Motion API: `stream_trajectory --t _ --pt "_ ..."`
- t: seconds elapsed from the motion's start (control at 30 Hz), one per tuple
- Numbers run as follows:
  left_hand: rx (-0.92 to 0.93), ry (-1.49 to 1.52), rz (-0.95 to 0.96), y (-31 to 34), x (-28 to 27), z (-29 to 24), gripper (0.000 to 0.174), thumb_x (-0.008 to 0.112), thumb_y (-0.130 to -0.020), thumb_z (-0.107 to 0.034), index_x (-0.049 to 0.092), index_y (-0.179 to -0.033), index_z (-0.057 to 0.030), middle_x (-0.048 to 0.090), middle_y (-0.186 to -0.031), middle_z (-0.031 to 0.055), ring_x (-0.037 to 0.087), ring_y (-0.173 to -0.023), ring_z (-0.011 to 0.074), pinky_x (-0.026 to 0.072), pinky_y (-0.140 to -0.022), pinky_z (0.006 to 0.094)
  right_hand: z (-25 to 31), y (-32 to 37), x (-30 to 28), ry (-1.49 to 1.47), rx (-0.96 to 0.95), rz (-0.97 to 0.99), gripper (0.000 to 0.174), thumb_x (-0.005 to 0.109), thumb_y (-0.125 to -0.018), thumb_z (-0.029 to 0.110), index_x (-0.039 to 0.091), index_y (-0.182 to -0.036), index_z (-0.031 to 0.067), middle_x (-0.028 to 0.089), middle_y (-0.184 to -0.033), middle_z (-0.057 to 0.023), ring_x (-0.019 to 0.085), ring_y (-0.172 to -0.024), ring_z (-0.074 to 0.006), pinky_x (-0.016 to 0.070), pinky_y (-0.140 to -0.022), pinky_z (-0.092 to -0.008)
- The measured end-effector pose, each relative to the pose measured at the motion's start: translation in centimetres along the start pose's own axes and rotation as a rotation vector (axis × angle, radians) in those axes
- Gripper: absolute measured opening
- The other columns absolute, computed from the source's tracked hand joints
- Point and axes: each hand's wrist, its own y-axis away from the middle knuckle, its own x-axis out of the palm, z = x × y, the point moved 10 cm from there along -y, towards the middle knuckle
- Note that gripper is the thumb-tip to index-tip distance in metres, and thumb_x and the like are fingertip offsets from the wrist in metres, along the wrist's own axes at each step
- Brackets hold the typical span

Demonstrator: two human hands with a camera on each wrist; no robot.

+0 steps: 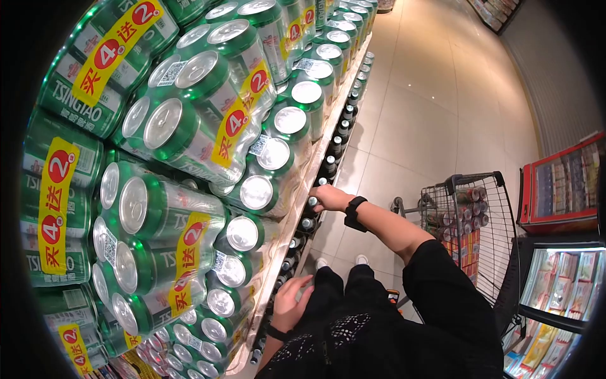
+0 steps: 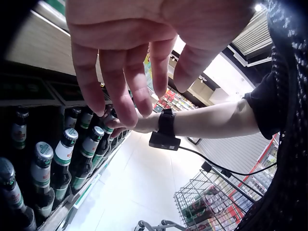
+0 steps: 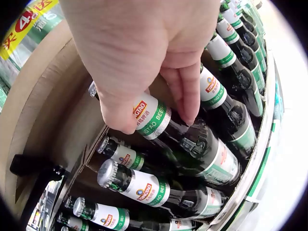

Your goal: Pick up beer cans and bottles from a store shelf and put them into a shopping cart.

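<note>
The right hand (image 1: 329, 199), one of two, holds one bottle (image 3: 192, 149); to its right stands one cart (image 1: 509, 284). To the right of the left hand (image 1: 293, 304), two shoes (image 1: 361, 259) are seen.

Bottle (image 3: 199, 149) in your right hand (image 3: 149, 53): dark, white-and-green neck label (image 3: 156, 120), red patch (image 3: 140, 109). Bottles (image 3: 149, 189) beside your grip: same colours, silver caps (image 3: 107, 172). Cans (image 1: 167, 205) above it: green-silver, yellow strips (image 1: 57, 203), red discs (image 1: 52, 231).

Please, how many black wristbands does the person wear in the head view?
2. One black wristband is behind the right hand, which grips a beer bottle; the other black wristband is behind the left hand. Both are visible.
</note>
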Motion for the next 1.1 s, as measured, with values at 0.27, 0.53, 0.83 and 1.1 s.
stream_trajectory --t 0.27,0.53,0.83,1.1 --pt "-0.036 0.018 -0.006 0.1 -0.7 0.5 0.026 0.068 -0.089 -0.010 0.067 -0.114 -0.0030 0.068 -0.102 0.0143 0.066 -0.095 0.0311 0.0517 -0.085 0.0360 -1.2 -0.4 1.2 0.006 0.017 0.030 0.053 0.075 -0.066 0.009 0.064 -0.117 0.0047 0.067 -0.106 -0.0194 0.064 -0.095 -0.0401 0.0526 -0.083 -0.0438" --pt "-0.066 0.037 0.018 0.1 -0.1 0.8 0.026 0.068 -0.089 -0.010 0.067 -0.114 -0.0035 0.068 -0.104 0.0144 0.065 -0.097 0.0316 0.0511 -0.086 0.0368 -3.7 -0.7 2.9 -0.028 0.076 0.027 0.050 0.075 -0.066 0.010 0.064 -0.114 0.0051 0.068 -0.110 -0.0182 0.064 -0.101 -0.0399 0.0528 -0.088 -0.0430" --pt "-0.040 -0.016 0.025 -0.1 0.5 0.4 0.028 0.069 -0.088 -0.010 0.067 -0.115 -0.0043 0.068 -0.103 0.0133 0.065 -0.095 0.0305 0.0515 -0.085 0.0370 -4.4 -1.1 2.9 -0.073 0.082 -0.015 0.048 0.073 -0.066 0.011 0.066 -0.113 0.0070 0.068 -0.106 -0.0175 0.065 -0.098 -0.0384 0.0528 -0.088 -0.0432" --pt "-0.033 -0.019 0.057 -0.3 1.3 0.2 0.028 0.069 -0.088 -0.010 0.067 -0.115 -0.0043 0.068 -0.104 0.0135 0.065 -0.096 0.0318 0.0515 -0.086 0.0381 -4.8 -0.1 3.3 -0.077 0.163 -0.049 0.051 0.071 -0.066 0.008 0.065 -0.116 0.0074 0.068 -0.107 -0.0188 0.065 -0.099 -0.0385 0.0529 -0.089 -0.0440"
